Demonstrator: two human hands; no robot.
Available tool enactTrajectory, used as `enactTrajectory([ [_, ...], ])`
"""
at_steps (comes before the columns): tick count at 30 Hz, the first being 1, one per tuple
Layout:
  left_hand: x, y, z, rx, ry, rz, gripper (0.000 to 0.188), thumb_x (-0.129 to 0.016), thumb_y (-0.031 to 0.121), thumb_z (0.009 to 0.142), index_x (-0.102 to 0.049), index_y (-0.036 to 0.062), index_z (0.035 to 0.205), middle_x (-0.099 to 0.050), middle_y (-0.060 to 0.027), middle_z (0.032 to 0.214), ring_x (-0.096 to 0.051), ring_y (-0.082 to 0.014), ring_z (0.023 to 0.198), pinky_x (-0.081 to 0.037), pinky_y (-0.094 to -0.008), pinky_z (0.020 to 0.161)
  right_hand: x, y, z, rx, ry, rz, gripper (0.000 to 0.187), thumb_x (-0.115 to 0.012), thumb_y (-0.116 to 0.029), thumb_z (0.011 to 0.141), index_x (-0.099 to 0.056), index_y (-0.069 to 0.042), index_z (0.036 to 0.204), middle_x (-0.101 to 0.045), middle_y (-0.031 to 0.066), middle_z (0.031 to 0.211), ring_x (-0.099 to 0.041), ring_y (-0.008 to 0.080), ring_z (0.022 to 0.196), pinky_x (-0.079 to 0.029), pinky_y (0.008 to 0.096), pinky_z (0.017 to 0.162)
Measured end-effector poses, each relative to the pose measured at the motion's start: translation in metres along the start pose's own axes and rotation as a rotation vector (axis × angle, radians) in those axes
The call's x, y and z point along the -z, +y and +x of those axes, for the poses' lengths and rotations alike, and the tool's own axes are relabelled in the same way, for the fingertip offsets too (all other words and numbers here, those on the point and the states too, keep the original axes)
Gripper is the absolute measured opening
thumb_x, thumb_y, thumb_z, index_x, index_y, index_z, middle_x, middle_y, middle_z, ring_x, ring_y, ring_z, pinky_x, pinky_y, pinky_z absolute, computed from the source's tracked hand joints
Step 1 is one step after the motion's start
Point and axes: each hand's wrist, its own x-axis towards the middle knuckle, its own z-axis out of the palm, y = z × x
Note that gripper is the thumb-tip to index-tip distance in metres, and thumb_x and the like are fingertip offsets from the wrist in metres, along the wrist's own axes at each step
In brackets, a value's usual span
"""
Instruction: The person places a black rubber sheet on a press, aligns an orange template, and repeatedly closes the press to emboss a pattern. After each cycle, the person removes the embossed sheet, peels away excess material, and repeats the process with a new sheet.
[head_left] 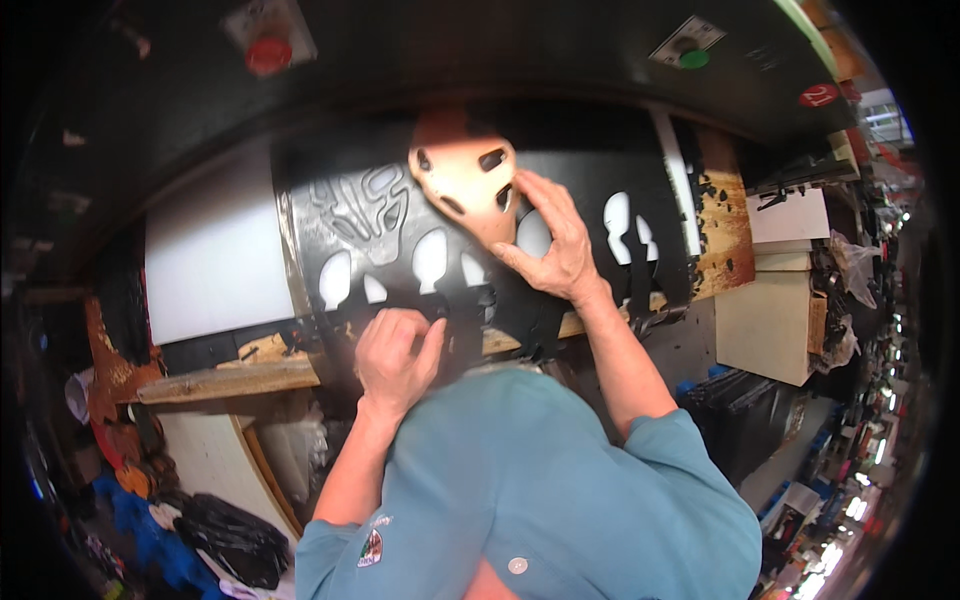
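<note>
A tan cutting die [463, 182], a rounded plate with several oval openings, lies on a black sheet [580, 170]. My right hand [560, 245] grips its right edge, thumb below and fingers above. Left of the die, the sheet bears curved outlines. Along its near part are several cut-out holes with white showing through. My left hand [393, 355] is at the sheet's near edge, below the holes, with its fingers curled and thumb against them. Whatever those fingers may hold is hidden.
Overhead hangs a dark press beam with a red button [268, 55] and a green button [693, 59]. A white board [210, 250] lies at the left. Worn wood [725, 225] flanks the sheet at the right, near pale boxes [765, 315]. Black sheets [235, 540] are stacked lower left.
</note>
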Motion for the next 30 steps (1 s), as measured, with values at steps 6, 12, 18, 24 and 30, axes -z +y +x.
enactTrajectory([
  [6,-0.002,-0.005,-0.006,0.027,0.122,-0.017,0.022,-0.082,0.0,0.086,-0.062,0.0042,0.082,-0.064,-0.0105,0.077,-0.063,-0.0324,0.068,-0.05,-0.0417,0.062,0.018,-0.032,-0.036,-0.078,-0.079,-0.065,0.064,-0.085,-0.014,0.084,-0.062,0.004,0.141,-0.066,0.0266,0.138,-0.062,0.0434,0.131,-0.049,0.0479,0.114],
  [12,-0.003,-0.013,-0.01,-0.029,0.192,0.073,0.022,-0.077,-0.001,0.094,-0.058,0.0023,0.083,-0.06,-0.0114,0.077,-0.06,-0.0268,0.061,-0.048,-0.0383,0.056,0.091,-0.023,-0.014,-0.245,0.563,0.285,0.011,-0.068,-0.009,0.104,-0.07,0.001,0.102,-0.074,0.0075,0.094,-0.068,0.0133,0.084,-0.055,0.0287,0.077],
  [18,-0.008,0.004,-0.005,0.071,0.188,0.069,0.025,-0.08,0.008,0.093,-0.059,0.0032,0.083,-0.061,-0.0124,0.077,-0.062,-0.0328,0.066,-0.049,-0.0434,0.062,0.17,0.016,0.006,-0.09,0.5,-0.064,0.018,-0.067,-0.015,0.106,-0.069,0.002,0.101,-0.069,0.0109,0.083,-0.063,0.0156,0.074,-0.053,0.0324,0.07],
  [24,0.003,0.012,0.0,0.074,0.164,-0.071,0.023,-0.08,0.006,0.095,-0.067,-0.0019,0.078,-0.069,-0.0094,0.077,-0.061,-0.0161,0.063,-0.047,-0.0305,0.06,0.117,0.027,-0.095,-0.487,0.523,-0.041,0.019,-0.073,-0.019,0.103,-0.073,-0.002,0.095,-0.069,0.0031,0.081,-0.062,0.0106,0.079,-0.05,0.0317,0.075],
  [30,0.006,0.008,0.007,0.136,0.167,-0.084,0.023,-0.082,0.006,0.091,-0.069,-0.0017,0.074,-0.07,-0.0123,0.073,-0.066,-0.0245,0.067,-0.051,-0.0361,0.065,0.1,0.037,-0.107,-0.102,0.345,-0.455,0.009,-0.078,-0.015,0.091,-0.07,-0.014,0.088,-0.058,-0.0008,0.078,-0.056,0.0204,0.074,-0.041,0.0382,0.073],
])
